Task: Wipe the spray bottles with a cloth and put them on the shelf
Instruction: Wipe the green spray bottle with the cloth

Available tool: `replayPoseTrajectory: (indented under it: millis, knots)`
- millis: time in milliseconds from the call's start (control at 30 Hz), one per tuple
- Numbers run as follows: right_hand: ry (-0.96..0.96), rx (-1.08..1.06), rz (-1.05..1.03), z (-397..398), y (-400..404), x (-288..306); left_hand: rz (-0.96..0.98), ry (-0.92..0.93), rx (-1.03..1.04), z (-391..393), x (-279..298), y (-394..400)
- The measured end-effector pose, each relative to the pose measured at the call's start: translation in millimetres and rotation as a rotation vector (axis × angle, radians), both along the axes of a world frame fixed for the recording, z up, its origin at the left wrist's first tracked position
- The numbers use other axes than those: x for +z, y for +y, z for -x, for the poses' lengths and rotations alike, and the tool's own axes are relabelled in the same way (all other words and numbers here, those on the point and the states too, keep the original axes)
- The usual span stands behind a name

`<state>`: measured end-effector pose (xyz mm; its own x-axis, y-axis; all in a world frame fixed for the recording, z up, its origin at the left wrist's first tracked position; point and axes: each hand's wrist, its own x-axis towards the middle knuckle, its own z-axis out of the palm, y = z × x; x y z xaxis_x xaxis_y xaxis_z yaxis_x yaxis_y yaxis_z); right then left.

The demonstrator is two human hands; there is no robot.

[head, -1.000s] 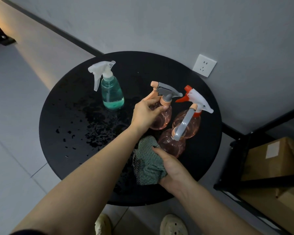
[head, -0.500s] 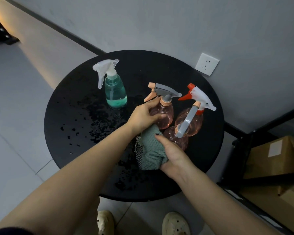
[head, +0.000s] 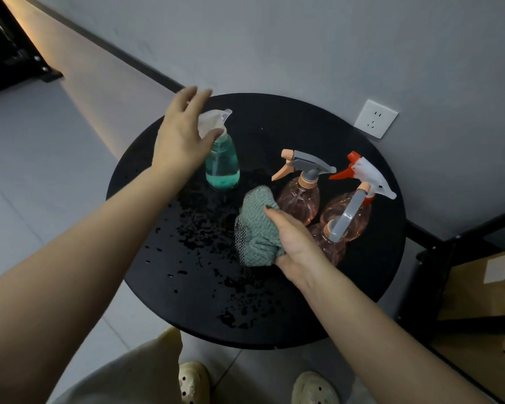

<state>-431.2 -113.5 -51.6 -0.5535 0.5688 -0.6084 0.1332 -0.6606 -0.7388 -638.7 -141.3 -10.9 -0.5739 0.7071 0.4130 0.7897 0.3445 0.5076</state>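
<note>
Head view: round black table (head: 362, 287), surface wet with droplets. Left hand (head: 181, 138) over white trigger head of teal bottle (head: 222, 167), fingers spread and relaxed, thumb at trigger; firm grasp cannot be confirmed. Teal bottle upright, table's far left. Right hand (head: 295, 240) grips bunched green cloth (head: 257, 228) near table centre. Three pink bottles clustered right of cloth: grey-head bottle (head: 299, 199), red-nozzle bottle (head: 353, 208), third bottle (head: 333, 243) nearest, beside right hand. Shelf (head: 438, 258) at right, cardboard box (head: 484, 287) inside

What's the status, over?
Left hand open, reaching the teal bottle. Right hand grips cloth. Three pink bottles unshelved. Table wet.
</note>
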Motion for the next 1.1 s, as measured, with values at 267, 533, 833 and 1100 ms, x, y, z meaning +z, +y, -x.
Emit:
replayPoseTrajectory:
  millis: [267, 533, 833, 1100]
  knots:
    - [0.037, -0.004, -0.12, 32.2, 7.7, 2.6, -0.109, -0.461, 0.213, 7.8, -15.3, 13.4]
    - [0.024, 0.0, -0.294, 69.2, 18.5, 12.3, -0.275, -0.554, 0.178, 6.6, -21.4, 12.7]
    - [0.087, -0.033, -0.631, 63.2, 25.0, 42.4, -0.442, -0.598, 0.115, -5.2, 12.0, -10.7]
    - [0.164, 0.069, -1.068, 33.2, 9.3, 67.6, -0.5, -0.767, 0.078, -34.5, 41.7, -47.2]
